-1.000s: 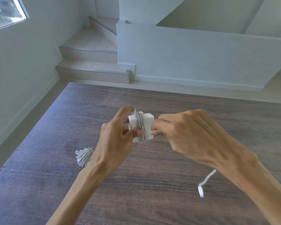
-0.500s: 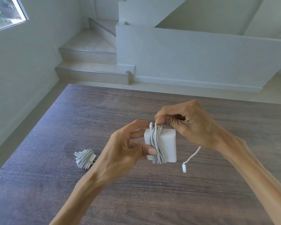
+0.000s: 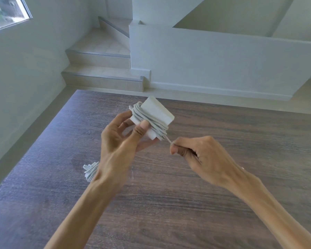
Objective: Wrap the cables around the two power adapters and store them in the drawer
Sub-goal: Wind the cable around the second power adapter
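Observation:
My left hand (image 3: 120, 141) grips a white power adapter (image 3: 156, 112) above the table, thumb pressed on its side. A grey-white cable (image 3: 149, 121) is wound several times around the adapter's middle. Below and to the right, my right hand (image 3: 197, 157) pinches the cable's free end, which runs taut up to the adapter. A second adapter (image 3: 90, 170), wrapped in its cable, lies on the table, partly hidden behind my left wrist. No drawer is in view.
The dark wood-grain table (image 3: 187, 203) fills the lower view; its far edge lies just behind the held adapter, and its left edge runs diagonally. Beyond it are tiled steps (image 3: 101, 69) and a white half wall (image 3: 223, 65).
The adapter has been lifted and tilted away from me. My right hand dropped from above the adapter to below and right of it, pulling the cable end taut; the dangling plug has disappeared from view.

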